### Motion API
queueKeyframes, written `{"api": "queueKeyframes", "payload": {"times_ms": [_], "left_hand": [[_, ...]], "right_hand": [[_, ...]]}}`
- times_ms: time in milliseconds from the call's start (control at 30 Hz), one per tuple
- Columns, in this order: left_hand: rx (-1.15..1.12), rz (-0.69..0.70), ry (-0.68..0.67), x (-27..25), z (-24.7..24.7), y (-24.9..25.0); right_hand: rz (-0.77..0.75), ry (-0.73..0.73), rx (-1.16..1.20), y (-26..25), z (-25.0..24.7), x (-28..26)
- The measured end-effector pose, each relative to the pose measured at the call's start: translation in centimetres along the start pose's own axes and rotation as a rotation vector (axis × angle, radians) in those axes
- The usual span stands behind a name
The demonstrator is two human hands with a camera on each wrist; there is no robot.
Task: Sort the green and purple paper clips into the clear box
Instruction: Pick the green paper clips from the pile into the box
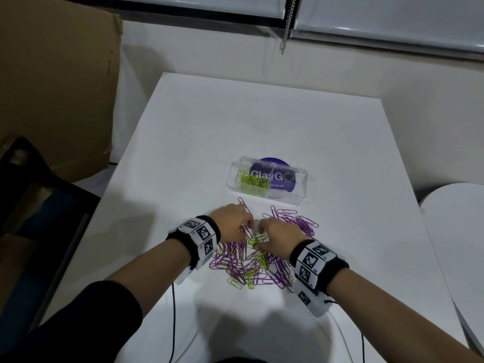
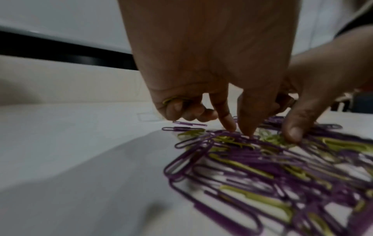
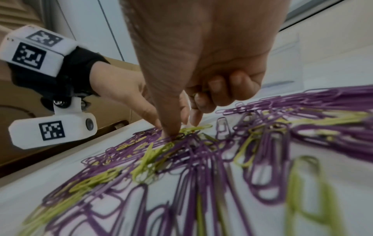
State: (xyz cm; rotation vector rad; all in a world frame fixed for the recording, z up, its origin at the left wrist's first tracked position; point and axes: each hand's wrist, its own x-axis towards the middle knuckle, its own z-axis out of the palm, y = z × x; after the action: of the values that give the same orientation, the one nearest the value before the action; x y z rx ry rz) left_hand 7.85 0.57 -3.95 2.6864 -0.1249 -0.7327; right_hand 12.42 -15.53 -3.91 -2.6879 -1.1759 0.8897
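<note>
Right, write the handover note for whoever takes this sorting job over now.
Left hand: fingertips down in the mixed pile, green clips tucked under its curled fingers.
Right hand: index finger pressing into the pile; whether it holds clips is unclear.
Clear box stands beyond the pile; its left compartment holds green clips, its right looks empty.
Done: some greens sorted.
Left: remaining greens and all purple clips.

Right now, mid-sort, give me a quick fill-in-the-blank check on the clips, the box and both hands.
1. The clear box holds clips only of the colour ____.
2. Those clips lie in the box's ____ compartment.
3. Both the left hand and the right hand work in the mixed pile of paper clips, which lies ____ the box.

Missing words: green; left; in front of
</note>
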Motion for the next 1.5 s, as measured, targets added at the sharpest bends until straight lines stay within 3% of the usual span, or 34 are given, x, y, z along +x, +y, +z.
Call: {"api": "queueKeyframes", "payload": {"times_ms": [200,567,700,900,1100,1500], "left_hand": [[0.100,0.048,0.021,0.7,-0.1,0.0],[-0.144,-0.047,0.075,-1.5,-1.4,-3.1],[-0.067,-0.040,0.044,-2.2,-1.1,-3.7],[0.165,0.122,-0.016,-1.0,-1.0,-0.8],[0.250,0.131,0.014,0.0,-0.8,-0.1],[0.266,0.071,0.052,1.0,0.6,2.1]], "right_hand": [[0.005,0.004,0.048,0.7,0.3,-0.3],[-0.026,-0.024,0.032,0.2,0.0,0.4],[-0.047,-0.035,-0.034,-0.1,-0.2,0.5],[-0.084,0.017,-0.111,-0.5,-0.2,0.5],[-0.095,0.064,-0.141,-0.1,0.3,0.5],[0.051,0.015,0.125,0.1,0.7,0.7]]}}
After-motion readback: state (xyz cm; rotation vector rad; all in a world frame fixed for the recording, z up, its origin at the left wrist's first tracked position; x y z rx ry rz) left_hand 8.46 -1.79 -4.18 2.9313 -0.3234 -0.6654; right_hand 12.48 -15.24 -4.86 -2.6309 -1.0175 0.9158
